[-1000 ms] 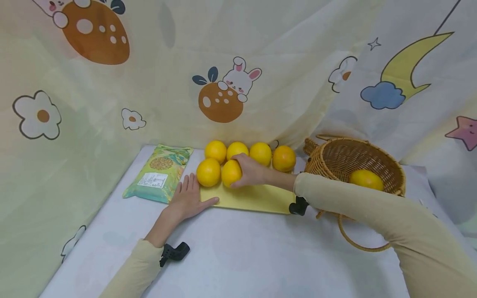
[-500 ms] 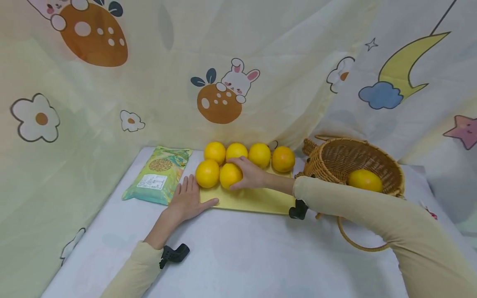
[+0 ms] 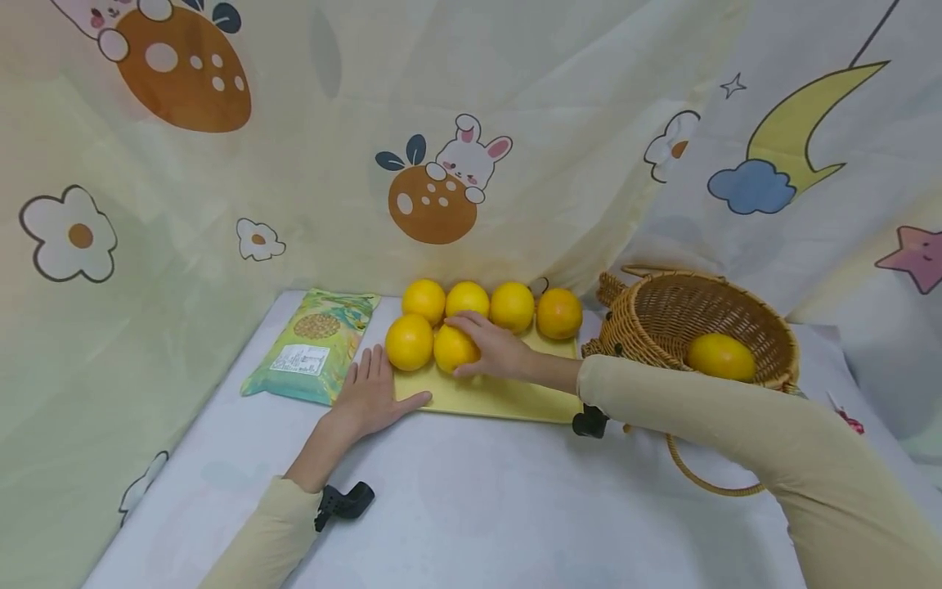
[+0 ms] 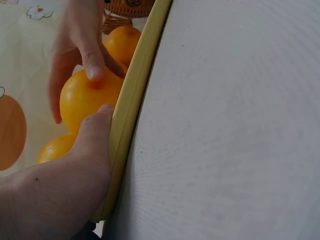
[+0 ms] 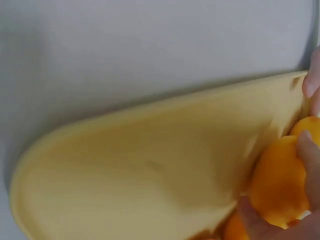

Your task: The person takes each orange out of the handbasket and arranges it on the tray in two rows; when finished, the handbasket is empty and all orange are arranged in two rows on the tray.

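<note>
My right hand [image 3: 495, 348] curves its fingers and thumb round an orange [image 3: 454, 350] in the front row on a yellow tray [image 3: 508, 397]. In the right wrist view, that orange [image 5: 278, 182] sits between thumb and fingers. Another orange [image 3: 409, 343] is just left of it, and several more stand in a row behind. My left hand [image 3: 368, 399] lies with straight fingers along the tray's left end, its thumb [image 4: 95, 127] at the front edge. Its fingers are mostly hidden in the left wrist view.
A wicker basket [image 3: 629, 327] with one orange [image 3: 721, 357] inside stands at the right, its rope handle [image 3: 702, 483] hanging forward. A green packet [image 3: 309, 348] lies left of the tray. Patterned cloth [image 3: 559, 164] hangs behind the table.
The right hand's fingers have shifted slightly to the right over the front orange, looking a little looser. The left hand and the oranges stay in place.
</note>
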`<act>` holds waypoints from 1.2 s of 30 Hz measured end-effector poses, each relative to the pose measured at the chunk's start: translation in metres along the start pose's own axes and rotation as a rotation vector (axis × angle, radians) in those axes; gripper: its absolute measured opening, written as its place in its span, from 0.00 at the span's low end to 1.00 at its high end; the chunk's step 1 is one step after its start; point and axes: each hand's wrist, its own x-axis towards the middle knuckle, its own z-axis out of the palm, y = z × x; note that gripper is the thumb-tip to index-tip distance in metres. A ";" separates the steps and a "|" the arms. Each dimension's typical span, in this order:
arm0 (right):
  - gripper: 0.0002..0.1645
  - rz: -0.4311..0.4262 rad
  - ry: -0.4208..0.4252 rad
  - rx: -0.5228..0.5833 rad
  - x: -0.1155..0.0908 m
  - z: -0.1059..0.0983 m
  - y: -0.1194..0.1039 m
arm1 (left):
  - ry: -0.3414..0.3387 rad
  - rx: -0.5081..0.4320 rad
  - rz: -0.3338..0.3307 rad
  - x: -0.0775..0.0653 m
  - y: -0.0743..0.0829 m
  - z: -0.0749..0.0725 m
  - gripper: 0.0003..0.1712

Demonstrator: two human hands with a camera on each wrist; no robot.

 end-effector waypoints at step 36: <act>0.27 0.107 0.388 0.199 -0.233 -0.099 0.003 | 0.013 -0.012 0.015 -0.002 0.003 0.000 0.70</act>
